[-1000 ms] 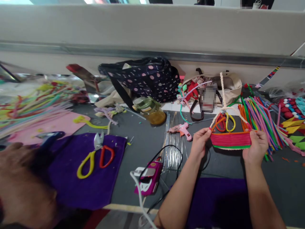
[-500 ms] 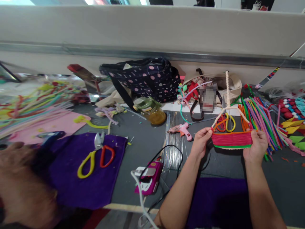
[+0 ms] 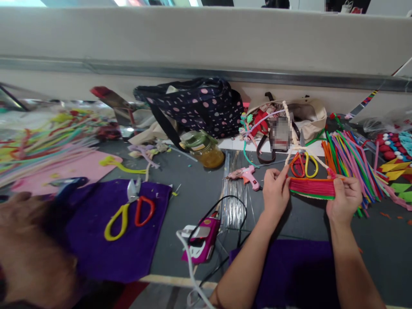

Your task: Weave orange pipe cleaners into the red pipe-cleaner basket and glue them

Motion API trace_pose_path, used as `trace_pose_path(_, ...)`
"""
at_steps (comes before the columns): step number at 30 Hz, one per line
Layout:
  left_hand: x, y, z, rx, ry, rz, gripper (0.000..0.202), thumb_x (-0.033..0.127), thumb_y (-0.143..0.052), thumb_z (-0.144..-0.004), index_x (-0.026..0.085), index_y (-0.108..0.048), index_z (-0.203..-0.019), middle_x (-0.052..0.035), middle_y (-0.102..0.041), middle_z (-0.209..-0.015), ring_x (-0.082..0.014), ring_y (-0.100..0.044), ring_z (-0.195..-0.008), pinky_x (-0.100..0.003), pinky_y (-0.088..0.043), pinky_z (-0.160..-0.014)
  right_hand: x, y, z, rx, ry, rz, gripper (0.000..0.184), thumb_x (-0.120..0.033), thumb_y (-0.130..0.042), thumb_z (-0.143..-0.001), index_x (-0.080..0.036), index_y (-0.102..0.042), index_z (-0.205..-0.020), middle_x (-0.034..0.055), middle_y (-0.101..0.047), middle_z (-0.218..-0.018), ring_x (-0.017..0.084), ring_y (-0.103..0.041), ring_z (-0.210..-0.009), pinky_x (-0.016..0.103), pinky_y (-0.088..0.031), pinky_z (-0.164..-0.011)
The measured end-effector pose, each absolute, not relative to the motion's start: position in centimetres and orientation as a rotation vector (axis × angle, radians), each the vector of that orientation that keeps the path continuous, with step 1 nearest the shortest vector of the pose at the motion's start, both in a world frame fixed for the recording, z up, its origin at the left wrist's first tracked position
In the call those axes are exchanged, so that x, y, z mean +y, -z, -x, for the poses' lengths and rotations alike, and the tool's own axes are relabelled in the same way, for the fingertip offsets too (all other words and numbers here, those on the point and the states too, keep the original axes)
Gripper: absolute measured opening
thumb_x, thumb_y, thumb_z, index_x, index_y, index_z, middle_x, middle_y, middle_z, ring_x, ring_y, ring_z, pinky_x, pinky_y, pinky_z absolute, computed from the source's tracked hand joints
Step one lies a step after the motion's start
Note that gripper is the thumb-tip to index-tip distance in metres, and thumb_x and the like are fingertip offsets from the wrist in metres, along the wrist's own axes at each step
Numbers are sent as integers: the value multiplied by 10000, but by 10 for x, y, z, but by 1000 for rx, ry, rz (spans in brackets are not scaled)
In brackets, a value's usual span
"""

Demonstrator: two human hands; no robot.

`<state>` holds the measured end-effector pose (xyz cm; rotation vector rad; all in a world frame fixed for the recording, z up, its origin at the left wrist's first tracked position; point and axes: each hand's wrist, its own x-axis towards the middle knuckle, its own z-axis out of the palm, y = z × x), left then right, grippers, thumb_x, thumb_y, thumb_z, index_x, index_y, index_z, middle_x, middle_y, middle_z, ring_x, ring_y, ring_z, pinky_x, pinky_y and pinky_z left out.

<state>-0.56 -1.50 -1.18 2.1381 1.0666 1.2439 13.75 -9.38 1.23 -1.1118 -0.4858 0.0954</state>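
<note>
Pink striped panel (image 3: 312, 189), edged orange and green, spans the gap between our two hands, raised over the tabletop (image 3: 383, 240) just in front of the yellow-and-red scissors (image 3: 307, 162). Our left hand (image 3: 277, 189) pinches its left end, fingers bunched together; our right hand (image 3: 344, 199) grips the other end, thumb across the front.

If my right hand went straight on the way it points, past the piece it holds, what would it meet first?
Likely the orange strips at the left edge of the coloured bundle, ahead of your right hand, though depth is unclear.
</note>
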Motion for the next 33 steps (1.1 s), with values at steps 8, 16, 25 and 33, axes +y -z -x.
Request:
trace_pose_path(8, -19, 15, 4, 1172, -1134, -2186, 379, 229, -444, -925, 200, -544, -1290, -80, -556, -898, -201, -520, -830, -310, -406, -737, -95, -15, -125, -608, -104, 1126, 225, -294, -732, -729, -187, -534, -731, -1, -669, -746, 147, -658, -683, 317, -538, -676)
trace_pose_path(16, -17, 10, 5, 1101, -1177, -1898, 114, 212, -577, -849, 214, -650, -937, -12, -550, -754, -151, -524, -710, -264, -386, -682, -94, -14, -129, -519, -160, 1120, 231, -285, -740, -720, -186, -535, -756, -12, -673, -754, 143, -665, -654, 310, -533, -670)
trace_pose_path(25, -13, 10, 4, 1007, -1295, -1515, 64, 192, -603, -802, 194, -641, -750, -31, -566, -810, -158, -547, -789, -253, -434, -676, -92, -10, -138, -396, -149, 1122, 241, -293, -755, -703, -174, -555, -765, -12, -670, -733, 140, -669, -661, 302, -526, -686)
trace_pose_path(33, -9, 13, 2, 915, -1293, -1085, 175, 336, -717, -727, 180, -647, -766, -24, -603, -767, -135, -542, -699, -240, -441, -651, -93, -9, -141, -391, -102, 1172, 258, -328, -747, -705, -186, -535, -744, -32, -638, -696, 146, -667, -674, 294, -516, -677)
